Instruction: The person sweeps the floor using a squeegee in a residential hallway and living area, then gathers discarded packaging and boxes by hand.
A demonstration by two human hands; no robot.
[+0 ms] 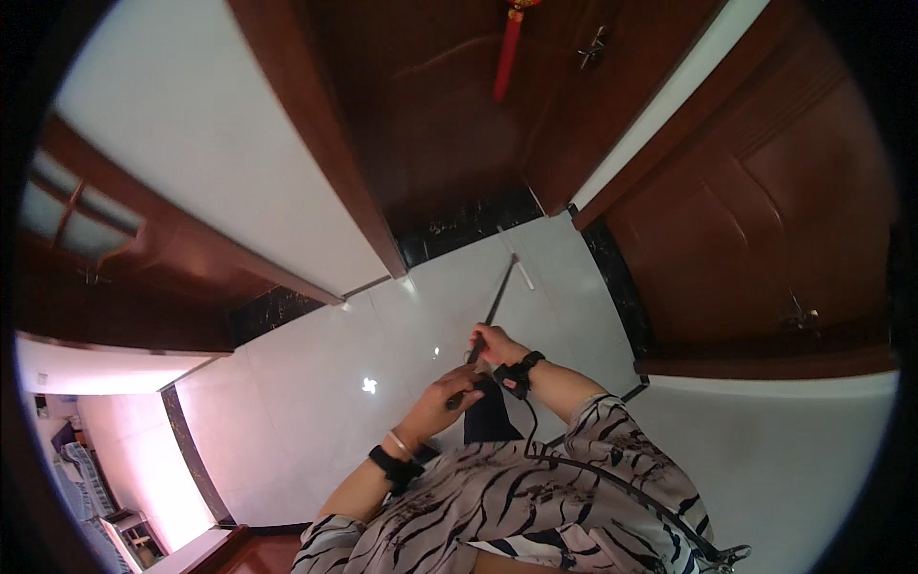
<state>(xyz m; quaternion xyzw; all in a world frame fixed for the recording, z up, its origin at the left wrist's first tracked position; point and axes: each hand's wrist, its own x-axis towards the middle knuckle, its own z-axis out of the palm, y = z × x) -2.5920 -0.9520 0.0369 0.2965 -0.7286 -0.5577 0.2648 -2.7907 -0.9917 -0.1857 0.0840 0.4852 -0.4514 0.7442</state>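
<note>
A long dark pole (500, 292) slants down from my hands to the white tiled floor (315, 409). My left hand (446, 394) is closed around the pole near its top end. Farther down the shaft, my right hand (492, 344) grips it too. At the pole's far end, a narrow pale strip (525, 273) lies along the floor, perhaps a thin flat mop or squeegee head; its kind is hard to tell. Both wrists wear black straps, and a black cable runs from the right one across my patterned shirt.
A brown wooden door (430, 107) with a red hanging ornament (508, 57) stands ahead, above a black marble threshold (466, 228). Another brown door (746, 215) is at the right. White wall (215, 143) and a further door (172, 251) are at the left.
</note>
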